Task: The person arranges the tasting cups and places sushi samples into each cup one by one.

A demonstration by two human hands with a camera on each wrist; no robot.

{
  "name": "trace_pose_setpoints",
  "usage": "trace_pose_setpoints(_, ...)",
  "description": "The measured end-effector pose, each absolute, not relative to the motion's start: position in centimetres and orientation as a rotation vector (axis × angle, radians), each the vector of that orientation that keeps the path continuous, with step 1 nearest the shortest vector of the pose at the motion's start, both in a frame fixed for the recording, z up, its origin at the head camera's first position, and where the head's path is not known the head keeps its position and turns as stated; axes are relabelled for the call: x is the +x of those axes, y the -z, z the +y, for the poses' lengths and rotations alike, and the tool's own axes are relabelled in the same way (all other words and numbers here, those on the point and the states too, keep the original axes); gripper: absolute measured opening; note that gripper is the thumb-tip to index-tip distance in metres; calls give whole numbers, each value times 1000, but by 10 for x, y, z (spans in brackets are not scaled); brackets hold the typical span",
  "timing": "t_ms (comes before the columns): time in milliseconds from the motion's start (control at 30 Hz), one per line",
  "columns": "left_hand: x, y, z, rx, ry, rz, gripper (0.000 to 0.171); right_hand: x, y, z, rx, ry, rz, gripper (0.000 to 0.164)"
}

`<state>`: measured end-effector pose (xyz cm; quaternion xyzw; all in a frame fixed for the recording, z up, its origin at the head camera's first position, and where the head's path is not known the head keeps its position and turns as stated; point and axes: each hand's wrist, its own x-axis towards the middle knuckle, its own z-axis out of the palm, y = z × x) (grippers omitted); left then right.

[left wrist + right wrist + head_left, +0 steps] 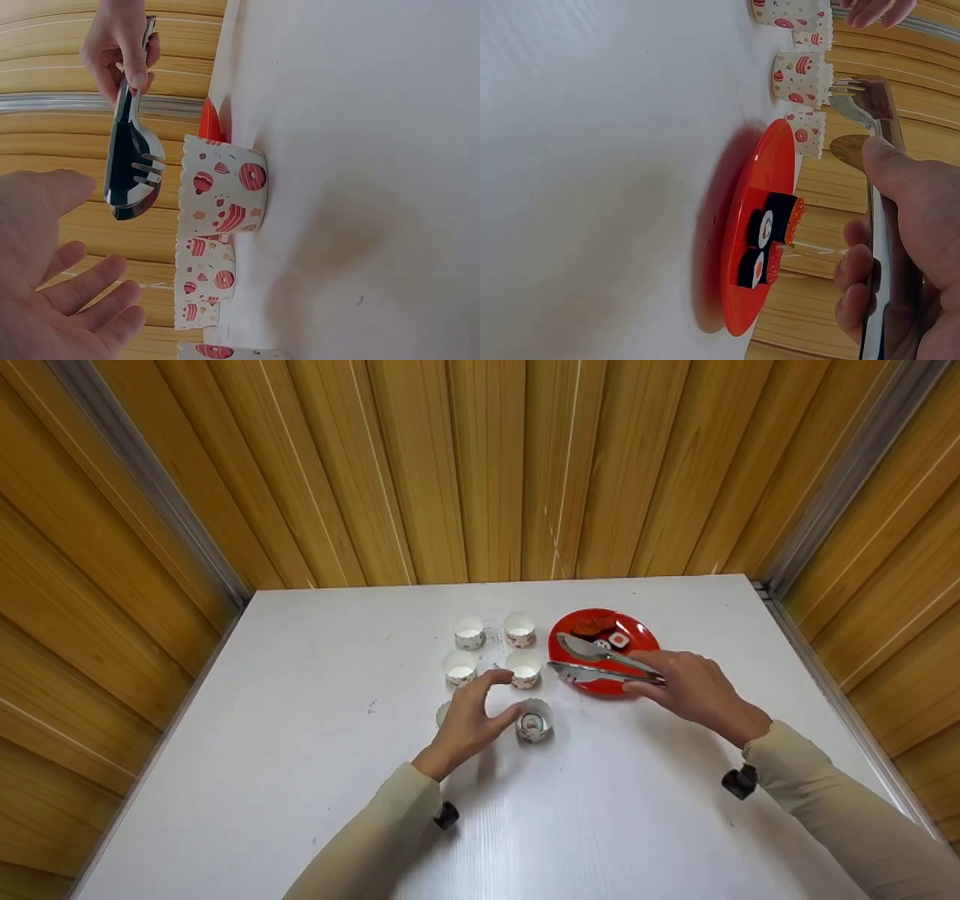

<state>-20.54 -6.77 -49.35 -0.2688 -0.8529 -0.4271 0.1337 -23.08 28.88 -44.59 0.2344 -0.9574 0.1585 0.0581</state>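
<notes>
My right hand (694,690) grips metal serving tongs (589,674), their ends spread apart and with no food between them, over the left side of a red plate (649,636). In the right wrist view, one tong end is forked. On the plate lie sushi rolls (761,229) and orange-topped sushi pieces (795,219). My left hand (466,724) hovers with thumb and fingers spread, holding nothing. Just right of its thumb stands a patterned paper cup (535,736) with a round sushi roll (532,723) inside. This hand partly hides another paper cup (442,714).
Behind the left hand, more paper cups (469,641) stand in two columns, left of the plate. Wood-patterned panels (487,472) rise at the back and both sides of the white table (300,697).
</notes>
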Motion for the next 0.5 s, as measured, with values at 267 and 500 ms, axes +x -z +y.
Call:
trace_pose_setpoints(267,-214,486,-82,-731,1203,-2441,27,-237,450,300,648,-501,-2911,50)
trace_pose_setpoints(500,-219,485,-92,-672,1213,-2433,24,-242,453,311,600,-498,-2931,56)
